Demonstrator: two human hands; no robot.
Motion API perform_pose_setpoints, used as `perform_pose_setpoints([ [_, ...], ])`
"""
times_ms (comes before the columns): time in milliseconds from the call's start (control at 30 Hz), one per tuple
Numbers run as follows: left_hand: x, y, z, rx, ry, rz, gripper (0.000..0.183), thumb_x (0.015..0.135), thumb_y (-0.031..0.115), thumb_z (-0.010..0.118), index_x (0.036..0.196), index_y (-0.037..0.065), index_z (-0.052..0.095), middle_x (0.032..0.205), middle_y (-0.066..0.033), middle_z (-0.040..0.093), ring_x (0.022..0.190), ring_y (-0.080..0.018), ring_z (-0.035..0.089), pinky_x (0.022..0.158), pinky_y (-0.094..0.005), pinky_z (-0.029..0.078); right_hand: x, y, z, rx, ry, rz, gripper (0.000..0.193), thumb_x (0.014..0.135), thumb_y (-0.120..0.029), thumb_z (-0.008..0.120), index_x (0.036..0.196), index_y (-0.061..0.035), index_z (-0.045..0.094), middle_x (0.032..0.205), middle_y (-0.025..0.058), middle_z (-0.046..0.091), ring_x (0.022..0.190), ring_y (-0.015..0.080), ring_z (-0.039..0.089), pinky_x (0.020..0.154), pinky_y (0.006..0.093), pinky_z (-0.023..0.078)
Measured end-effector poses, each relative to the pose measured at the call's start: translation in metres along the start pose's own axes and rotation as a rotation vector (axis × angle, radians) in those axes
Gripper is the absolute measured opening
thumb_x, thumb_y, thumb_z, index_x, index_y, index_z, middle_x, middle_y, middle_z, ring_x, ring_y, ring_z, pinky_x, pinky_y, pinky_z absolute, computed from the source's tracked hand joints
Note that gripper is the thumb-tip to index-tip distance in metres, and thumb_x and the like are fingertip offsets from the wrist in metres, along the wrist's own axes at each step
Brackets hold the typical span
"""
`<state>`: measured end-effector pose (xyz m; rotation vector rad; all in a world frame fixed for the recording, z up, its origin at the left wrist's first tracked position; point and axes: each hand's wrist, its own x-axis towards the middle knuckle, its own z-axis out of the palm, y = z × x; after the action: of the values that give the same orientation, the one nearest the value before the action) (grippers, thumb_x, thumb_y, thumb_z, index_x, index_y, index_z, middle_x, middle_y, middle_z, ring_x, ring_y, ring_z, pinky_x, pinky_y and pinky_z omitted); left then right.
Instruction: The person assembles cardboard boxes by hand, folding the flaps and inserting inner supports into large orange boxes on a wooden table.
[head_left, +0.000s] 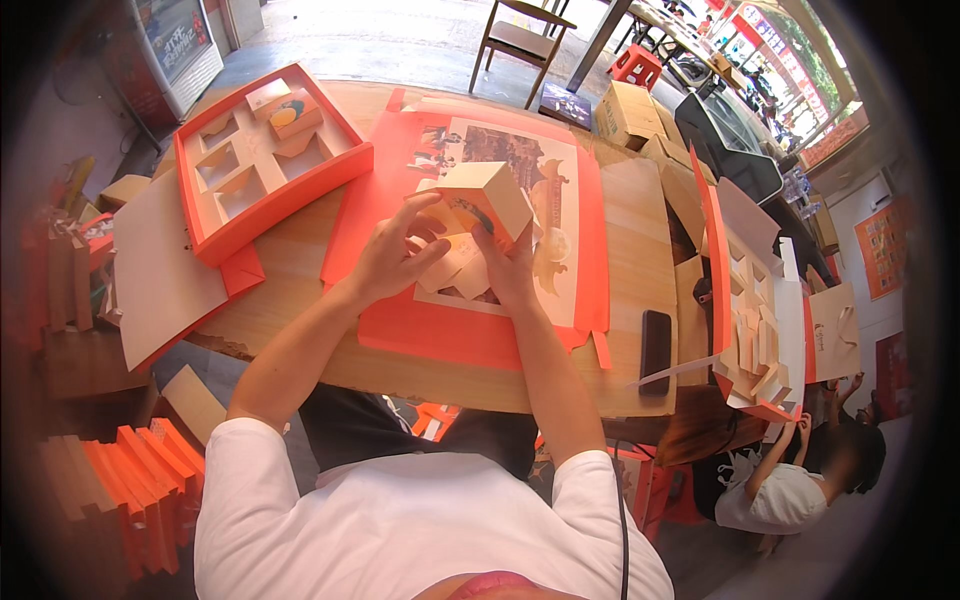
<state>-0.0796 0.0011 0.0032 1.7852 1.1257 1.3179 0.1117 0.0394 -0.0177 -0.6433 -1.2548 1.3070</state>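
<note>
Both hands on small box.
Left hand [392, 258] and right hand [510, 268] flank the box [485, 200], fingers curled gripping its lower flaps; box sits just beyond the fingertips.

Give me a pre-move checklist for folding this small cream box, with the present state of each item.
1. Both hands on the small cream box: ok; left hand and right hand touch it.
2. Box over the orange sheet: ok.
3. Bottom flaps closed: cannot tell, hidden by fingers.
4. Orange tray within reach, open compartments free: ok.
5. Black phone apart from the work: ok, though near the table edge.
</note>
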Motion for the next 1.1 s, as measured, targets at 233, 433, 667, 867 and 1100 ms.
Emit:
perform_pose_setpoints([
  [233,-0.005,0.011,0.001,-0.139,0.019,-0.026,0.058,0.087,0.016,0.073,0.133,0.005,0.040,0.124,-0.0111,0.058,0.116,-0.0208,0.060,0.082,-0.0336,0.056,-0.005,-0.004,0.000,-0.051,-0.221,-0.087,0.059,0.089,-0.006,0.068,0.139,-0.0111,0.037,0.135,0.0068,0.047,0.133,0.0212,0.044,0.111,0.0418,0.035],
  [433,-0.006,0.020,0.005,0.155,0.129,0.136,0.064,0.080,0.015,0.078,0.131,0.005,0.042,0.123,-0.0136,0.055,0.115,-0.0290,0.059,0.083,-0.0401,0.055,0.000,0.005,-0.015,-0.031,-0.369,-0.118,0.058,0.094,-0.048,0.060,0.132,-0.0062,0.049,0.130,0.0088,0.050,0.129,0.0227,0.045,0.110,0.0414,0.034],
  [667,-0.002,0.016,-0.003,0.463,0.088,0.324,0.069,0.071,0.009,0.082,0.127,0.006,0.044,0.118,-0.0181,0.057,0.104,-0.0369,0.061,0.083,-0.0433,0.053,0.003,0.027,-0.036,0.124,-0.155,0.097,0.056,0.098,-0.047,0.057,0.123,0.0030,0.054,0.116,0.0088,0.061,0.110,0.0176,0.058,0.101,0.0331,0.042],
  [867,-0.001,-0.008,-0.001,0.358,0.142,0.477,0.063,0.068,0.008,0.083,0.114,0.009,0.040,0.122,-0.0173,0.056,0.109,-0.0376,0.059,0.087,-0.0479,0.051,0.002,0.001,-0.014,0.275,-0.076,0.184,0.036,0.100,-0.029,0.060,0.116,0.0031,0.060,0.111,0.0071,0.065,0.104,0.0118,0.059,0.095,0.0288,0.045],
  [1100,0.001,-0.004,-0.006,0.453,0.192,0.408,0.057,0.071,0.008,0.081,0.113,0.009,0.043,0.121,-0.0146,0.056,0.113,-0.0366,0.057,0.091,-0.0492,0.049,0.003,0.008,-0.020,0.242,-0.114,0.167,0.037,0.101,-0.021,0.057,0.129,0.0037,0.055,0.123,0.0102,0.062,0.112,0.0136,0.057,0.098,0.0300,0.045],
])
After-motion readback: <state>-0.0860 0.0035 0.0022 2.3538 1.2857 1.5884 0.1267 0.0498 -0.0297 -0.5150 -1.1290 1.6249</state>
